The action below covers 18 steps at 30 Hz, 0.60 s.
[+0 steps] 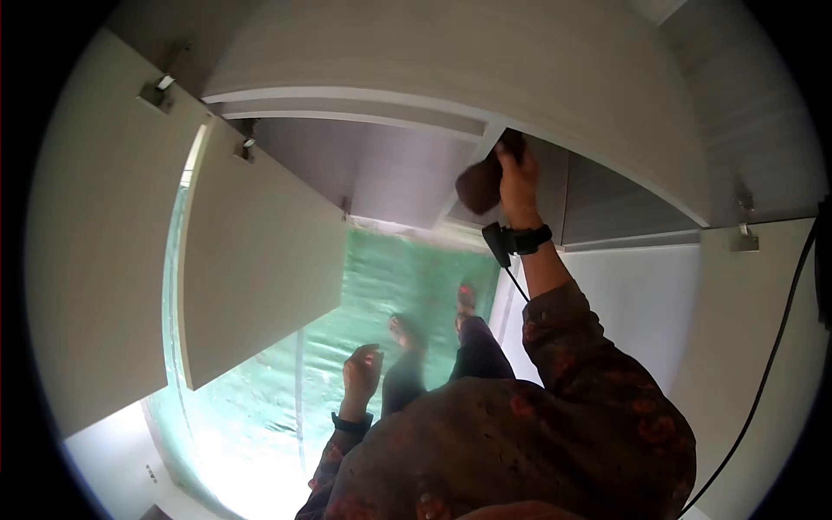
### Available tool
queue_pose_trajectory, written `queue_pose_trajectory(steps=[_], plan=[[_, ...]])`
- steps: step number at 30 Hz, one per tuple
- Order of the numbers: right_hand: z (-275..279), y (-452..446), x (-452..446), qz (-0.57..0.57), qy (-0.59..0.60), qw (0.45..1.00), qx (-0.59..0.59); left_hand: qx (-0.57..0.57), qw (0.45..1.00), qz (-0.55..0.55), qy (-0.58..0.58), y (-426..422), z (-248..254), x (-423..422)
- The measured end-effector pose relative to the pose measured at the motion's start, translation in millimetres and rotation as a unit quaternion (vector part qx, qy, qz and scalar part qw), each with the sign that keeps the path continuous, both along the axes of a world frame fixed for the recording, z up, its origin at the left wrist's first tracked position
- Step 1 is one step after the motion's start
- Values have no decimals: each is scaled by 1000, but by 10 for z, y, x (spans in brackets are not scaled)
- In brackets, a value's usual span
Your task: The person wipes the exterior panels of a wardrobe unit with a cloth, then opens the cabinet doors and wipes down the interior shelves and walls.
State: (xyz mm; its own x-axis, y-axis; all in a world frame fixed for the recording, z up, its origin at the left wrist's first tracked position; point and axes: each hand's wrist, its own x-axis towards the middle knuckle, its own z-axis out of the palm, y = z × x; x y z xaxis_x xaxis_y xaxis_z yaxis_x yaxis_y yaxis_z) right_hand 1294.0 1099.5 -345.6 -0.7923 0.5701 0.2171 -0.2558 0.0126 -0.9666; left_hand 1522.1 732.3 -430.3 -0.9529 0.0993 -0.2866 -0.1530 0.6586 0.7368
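Note:
My right hand (518, 184) is raised to the cabinet's front edge, its fingers wrapped round a dark brown cloth-like object (481, 186). That object lies against the upright divider (492, 139) between two compartments. A black band and a small black device with a cable sit on my right wrist. Lower down, my left hand (362, 366) hangs beside my body, fingers curled loosely and apart, with nothing visible in it.
Open white cabinet doors (260, 260) with metal hinges stand at the left, and another door (763, 303) at the right. Green sheeting (399, 269) covers the floor under my feet. A black cable (771, 373) runs down the right side.

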Motion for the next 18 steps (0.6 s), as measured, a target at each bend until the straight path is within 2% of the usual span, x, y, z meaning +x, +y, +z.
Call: queue_pose_trajectory(steps=[1, 3, 4, 8, 10, 11, 13, 15, 16, 18], plan=[[-113, -19, 28, 4, 4, 1000, 3, 3, 1000, 4, 4, -56, 30, 5], [-228, -88, 192, 65, -147, 982, -103, -7, 1000, 7, 1, -184, 64, 40], [-187, -126, 296, 109, -133, 973, -155, -16, 1000, 11, 8, -236, 92, 58], [300, -307, 617, 121, -123, 972, -160, -18, 999, 11, 36, -364, 128, 118], [727, -379, 803, 144, -52, 987, -59, -7, 999, 15, 50, -384, 181, 111], [981, -453, 862, 148, -53, 986, -55, -4, 999, 19, 45, -419, 217, 80], [1523, -556, 985, 96, 14, 985, 145, 1, 999, 29, 42, -449, 249, 39], [1977, -619, 910, 35, 67, 971, 227, 12, 997, 27, 76, -452, 316, 19], [2080, -567, 782, 45, 70, 970, 228, 2, 998, 41, 54, -450, 366, 8], [2231, -378, 450, 0, 99, 867, 488, 16, 996, 50, 77, -497, 349, 35]])
